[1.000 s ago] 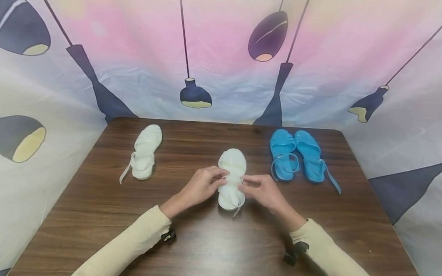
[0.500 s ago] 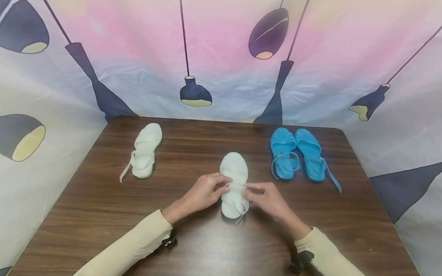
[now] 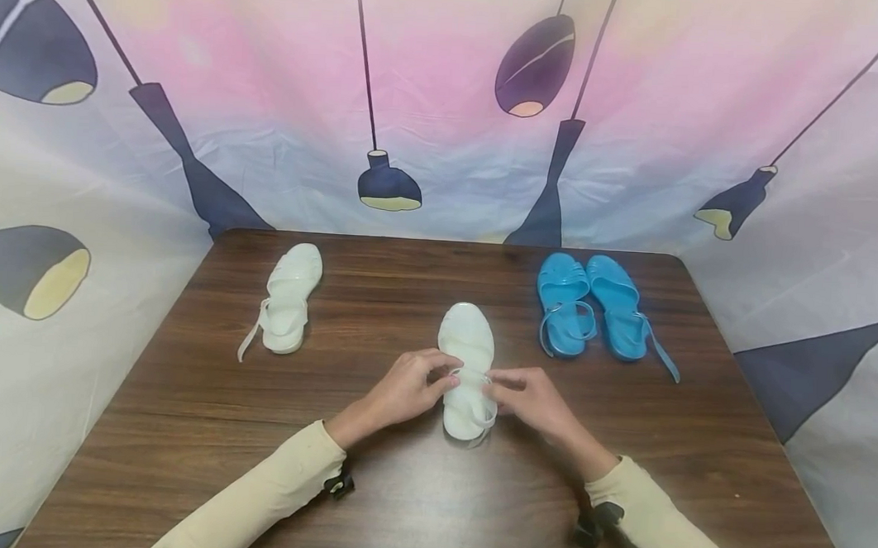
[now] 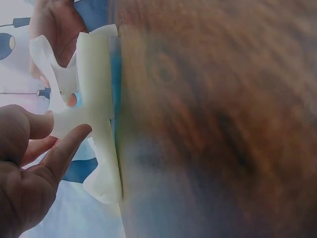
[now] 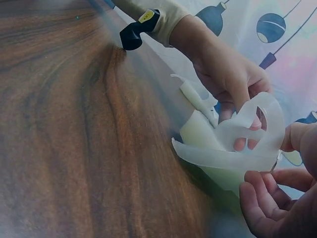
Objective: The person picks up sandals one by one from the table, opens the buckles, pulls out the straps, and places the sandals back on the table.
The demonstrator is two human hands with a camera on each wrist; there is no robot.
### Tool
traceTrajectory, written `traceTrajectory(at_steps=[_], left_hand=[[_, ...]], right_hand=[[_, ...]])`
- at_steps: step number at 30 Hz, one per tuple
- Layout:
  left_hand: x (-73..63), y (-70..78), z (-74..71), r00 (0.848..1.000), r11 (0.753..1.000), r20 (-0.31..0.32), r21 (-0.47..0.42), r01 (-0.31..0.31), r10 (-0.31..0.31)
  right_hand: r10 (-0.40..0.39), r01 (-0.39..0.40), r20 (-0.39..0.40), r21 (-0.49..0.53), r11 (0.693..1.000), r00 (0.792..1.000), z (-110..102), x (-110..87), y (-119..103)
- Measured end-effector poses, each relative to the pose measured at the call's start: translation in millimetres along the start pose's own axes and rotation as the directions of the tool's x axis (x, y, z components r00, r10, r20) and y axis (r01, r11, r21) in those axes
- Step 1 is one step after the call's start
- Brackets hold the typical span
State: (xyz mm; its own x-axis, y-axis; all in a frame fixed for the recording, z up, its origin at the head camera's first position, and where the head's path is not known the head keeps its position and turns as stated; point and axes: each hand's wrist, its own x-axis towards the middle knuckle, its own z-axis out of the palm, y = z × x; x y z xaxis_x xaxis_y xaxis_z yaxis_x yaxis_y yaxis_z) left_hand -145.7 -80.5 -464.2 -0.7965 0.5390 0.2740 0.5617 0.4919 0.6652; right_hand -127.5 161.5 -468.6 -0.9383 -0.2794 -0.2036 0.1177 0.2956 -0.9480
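Both hands are on the near white sandal, which is in the middle of the desk with its toe pointing away from the person. The left hand has a narrow grip on its left side, thumb and fingers pinching at the middle. The right hand pinches the opposite side just as narrowly, beside the ankle strap, whose loose end shows at the heel in the right wrist view. Whether the sole touches the desk or is just above it, I cannot tell.

Near the far left corner lies the far white sandal, its toe also pointing away and its strap stretched out to the left. Toward the far right, a left blue sandal and a right blue sandal sit side by side; the left one's strap forms a loop by the heel, while the right one's trails out across the wood.

The person wears pale sleeves, with a small black device at each wrist. Behind the desk hangs a pastel cloth printed with dark lamps.
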Motion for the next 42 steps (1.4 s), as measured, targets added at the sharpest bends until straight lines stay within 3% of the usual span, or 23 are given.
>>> traceTrajectory(at_steps=[18,29,36,42], left_hand=[[2.7,-0.4,-1.5,0.999,1.0,0.037,0.027,0.001,-0.002],[22.0,2.1,-8.4,0.985,0.998,0.163,0.056,0.041,-0.05],[43.3,7.2,-2.7,0.969,1.0,0.244,0.01,0.027,-0.028],[51.7,9.2,3.2,0.951,1.0,0.31,0.025,0.002,-0.01]], right_hand=[[0.021,-0.02,0.036,-0.029,0.999,0.999,1,0.8,3],[0.079,-0.081,0.065,0.025,0.996,0.995,-3,-1.6,1],[0.099,-0.099,0.048,0.01,0.995,0.994,-5,-5.3,1],[0.12,-0.119,0.048,-0.023,0.993,0.992,-6,-7.5,3]])
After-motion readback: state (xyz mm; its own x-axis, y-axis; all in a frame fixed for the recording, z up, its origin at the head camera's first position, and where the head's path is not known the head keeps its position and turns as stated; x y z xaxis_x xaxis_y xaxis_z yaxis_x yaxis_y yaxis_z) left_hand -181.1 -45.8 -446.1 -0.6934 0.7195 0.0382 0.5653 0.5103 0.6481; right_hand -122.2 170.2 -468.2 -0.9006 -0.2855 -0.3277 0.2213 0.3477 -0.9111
